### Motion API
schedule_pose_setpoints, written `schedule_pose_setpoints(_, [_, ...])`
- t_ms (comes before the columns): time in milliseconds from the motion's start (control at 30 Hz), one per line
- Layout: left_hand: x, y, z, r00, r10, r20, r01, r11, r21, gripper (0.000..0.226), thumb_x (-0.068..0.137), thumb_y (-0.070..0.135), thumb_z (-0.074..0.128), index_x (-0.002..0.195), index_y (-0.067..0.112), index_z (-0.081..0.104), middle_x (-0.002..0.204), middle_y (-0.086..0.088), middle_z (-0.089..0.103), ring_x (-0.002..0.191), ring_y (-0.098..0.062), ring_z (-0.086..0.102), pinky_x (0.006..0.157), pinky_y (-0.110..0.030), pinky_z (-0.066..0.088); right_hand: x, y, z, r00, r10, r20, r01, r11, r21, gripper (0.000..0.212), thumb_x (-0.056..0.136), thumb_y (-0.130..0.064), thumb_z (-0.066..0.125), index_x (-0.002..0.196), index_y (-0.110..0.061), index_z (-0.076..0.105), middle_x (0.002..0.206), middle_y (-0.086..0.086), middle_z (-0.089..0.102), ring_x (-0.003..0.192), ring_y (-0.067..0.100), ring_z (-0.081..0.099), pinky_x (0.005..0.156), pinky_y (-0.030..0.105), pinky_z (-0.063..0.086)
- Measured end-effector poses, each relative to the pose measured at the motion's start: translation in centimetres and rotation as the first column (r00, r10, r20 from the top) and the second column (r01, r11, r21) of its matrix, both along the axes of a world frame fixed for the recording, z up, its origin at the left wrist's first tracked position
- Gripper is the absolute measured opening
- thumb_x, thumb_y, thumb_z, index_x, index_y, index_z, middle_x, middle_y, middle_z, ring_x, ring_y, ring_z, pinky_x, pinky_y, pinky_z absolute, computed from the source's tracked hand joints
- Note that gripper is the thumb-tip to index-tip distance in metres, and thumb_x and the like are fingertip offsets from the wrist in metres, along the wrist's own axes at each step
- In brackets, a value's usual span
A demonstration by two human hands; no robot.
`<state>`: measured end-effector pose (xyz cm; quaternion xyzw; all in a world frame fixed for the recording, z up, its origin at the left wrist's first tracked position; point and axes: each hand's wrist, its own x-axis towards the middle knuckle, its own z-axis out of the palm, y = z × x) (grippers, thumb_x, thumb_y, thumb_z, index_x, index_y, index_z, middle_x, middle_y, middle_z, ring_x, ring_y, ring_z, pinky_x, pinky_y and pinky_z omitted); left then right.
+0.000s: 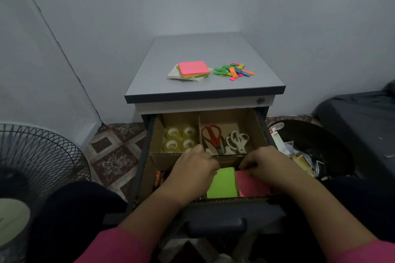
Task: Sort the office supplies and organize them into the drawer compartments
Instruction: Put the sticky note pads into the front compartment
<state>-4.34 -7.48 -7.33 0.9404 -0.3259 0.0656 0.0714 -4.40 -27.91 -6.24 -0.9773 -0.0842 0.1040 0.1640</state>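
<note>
Both forearms are being extended forward and downward from the bottom of the view, bare from the elbow, with pink sleeves (119, 245) being seen pushed up near the lower edge. The left hand (193, 165) is being held palm down, knuckles raised, its fingers being bent and pointed forward and to the right. The right hand (265, 163) is being held just beside it, also palm down, its fingers being curled downward and to the left at the tips. The two hands are being kept near each other without touching. Dark-clothed knees (70, 205) are being shown beneath the arms.
</note>
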Motion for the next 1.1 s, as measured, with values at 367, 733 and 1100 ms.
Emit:
schedule_pose_setpoints(367, [-0.5, -0.8, -0.2, 0.992, -0.120, 0.037, 0.111, 0.976, 0.187, 0.024, 0.096, 0.028, 0.050, 0.104, 0.022, 0.072, 0.094, -0.004, 0.066, 0.101, -0.023, 0.048, 0.074, -0.033, 0.025, -0.4, 1.1, -0.3, 0.996, -0.004, -0.084, -0.015, 0.974, -0.225, 0.031, 0.079, -0.016, 0.062, 0.109, -0.024, 0.065, 0.110, 0.000, 0.061, 0.099, 0.019, 0.060, 0.075, 0.028, 0.049])
schedule_pose_setpoints(733, [0.0, -1.3, 0.3, 0.969, -0.029, -0.245, 0.121, 0.923, 0.366, 0.032, 0.100, 0.037, 0.041, 0.126, 0.035, 0.060, 0.111, 0.000, 0.059, 0.102, -0.015, 0.033, 0.081, -0.034, 0.022, -0.3, 2.1, -1.6, 0.985, -0.034, -0.172, -0.039, 0.915, -0.401, 0.025, 0.088, -0.012, 0.052, 0.110, -0.010, 0.062, 0.116, 0.008, 0.062, 0.108, 0.025, 0.061, 0.086, 0.036, 0.050])
schedule_pose_setpoints(1100, [0.2, -2.0, 0.1, 0.970, 0.007, -0.243, 0.124, 0.847, 0.517, 0.029, 0.098, 0.026, 0.045, 0.118, 0.025, 0.067, 0.112, 0.000, 0.058, 0.111, -0.021, 0.035, 0.089, -0.038, 0.026, 0.7, 2.5, -3.0, 0.954, -0.075, -0.290, -0.097, 0.838, -0.537, 0.035, 0.096, -0.015, 0.045, 0.129, -0.011, 0.055, 0.136, 0.008, 0.054, 0.124, 0.025, 0.052, 0.096, 0.039, 0.045])
